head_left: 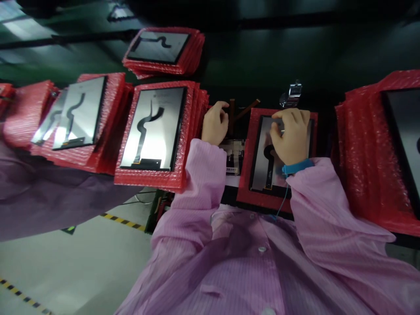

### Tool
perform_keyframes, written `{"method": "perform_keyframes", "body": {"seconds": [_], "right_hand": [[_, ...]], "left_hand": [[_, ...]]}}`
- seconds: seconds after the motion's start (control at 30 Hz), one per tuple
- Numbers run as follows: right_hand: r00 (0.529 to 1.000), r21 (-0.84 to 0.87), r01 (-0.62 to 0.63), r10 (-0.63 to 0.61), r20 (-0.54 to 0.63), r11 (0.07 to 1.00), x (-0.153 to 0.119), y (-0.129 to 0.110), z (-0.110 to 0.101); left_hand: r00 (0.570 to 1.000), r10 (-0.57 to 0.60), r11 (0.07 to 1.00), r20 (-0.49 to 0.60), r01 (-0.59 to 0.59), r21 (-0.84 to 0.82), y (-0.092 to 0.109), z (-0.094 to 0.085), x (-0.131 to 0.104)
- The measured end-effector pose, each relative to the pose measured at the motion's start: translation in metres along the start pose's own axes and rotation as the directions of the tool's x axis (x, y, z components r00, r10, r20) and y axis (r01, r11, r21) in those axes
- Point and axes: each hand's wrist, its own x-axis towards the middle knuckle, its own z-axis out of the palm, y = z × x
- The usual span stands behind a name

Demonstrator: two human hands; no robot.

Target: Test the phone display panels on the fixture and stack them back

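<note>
My right hand [292,135] is bent over a display panel [257,166], its thumb and forefinger apart and nothing visible between them. The other fingers curl away and are partly hidden. That panel has a silver back, a black border and a dark flex cable [269,168], and it lies on a red bubble-wrap sheet [244,188]. A blue wrist strap [297,167] with a thin cord circles my right wrist. My left hand [215,124] is loosely curled with a gap between thumb and forefinger, beside brown flex strips [232,113] and a small circuit board [234,153].
Left of me stand stacks of red bubble-wrap pouches [193,144] topped with display panels [154,127]; another stack [138,70] lies farther back. More red pouches [364,162] rise at the right. A shiny metal piece [292,94] stands behind my right hand. A co-worker's sleeve [65,201] reaches in from the left.
</note>
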Motion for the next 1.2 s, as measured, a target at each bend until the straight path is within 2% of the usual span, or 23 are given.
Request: {"method": "perform_keyframes", "body": {"seconds": [0.13,0.27,0.37,0.47,0.53,0.6,0.7,0.83,0.97,1.2], "right_hand": [[0.998,0.04,0.061,-0.061,-0.003,0.997,-0.002,-0.002,0.003],[0.979,0.047,0.185,-0.188,0.084,0.982,-0.005,-0.009,0.006],[0.919,0.027,0.324,-0.321,0.227,0.946,-0.011,-0.02,0.008],[0.82,0.0,0.468,-0.434,0.374,0.884,-0.016,-0.035,0.008],[0.772,-0.024,0.509,-0.444,0.455,0.86,-0.016,-0.047,0.007],[0.756,-0.049,0.493,-0.4,0.518,0.869,-0.012,-0.059,0.007],[0.768,-0.078,0.421,-0.309,0.561,0.904,0.0,-0.077,0.017],[0.817,-0.11,0.34,-0.235,0.526,0.934,0.017,-0.089,0.043],[0.845,-0.064,0.288,-0.222,0.486,0.956,0.023,-0.088,0.062],[0.844,0.031,0.193,-0.183,0.504,0.981,0.024,-0.085,0.063]], "left_hand": [[0.997,-0.028,0.999,-0.068,0.026,-0.042,-0.003,-0.003,0.001],[0.999,-0.042,0.998,-0.023,0.041,-0.045,-0.003,-0.012,-0.001],[0.997,-0.039,0.997,0.065,0.043,-0.058,0.003,-0.025,-0.007],[0.993,-0.022,0.999,0.12,0.025,-0.027,0.011,-0.036,-0.02],[0.99,-0.025,0.999,0.136,0.019,0.043,0.016,-0.04,-0.035],[0.988,-0.047,0.992,0.146,0.03,0.119,0.02,-0.039,-0.052],[0.982,-0.134,0.975,0.134,0.106,0.197,0.022,-0.033,-0.077],[0.964,-0.261,0.948,0.058,0.244,0.204,0.017,-0.022,-0.094],[0.958,-0.28,0.953,0.057,0.27,0.139,0.012,-0.018,-0.096],[0.961,-0.258,0.963,0.096,0.249,0.099,0.01,-0.019,-0.095]]}}
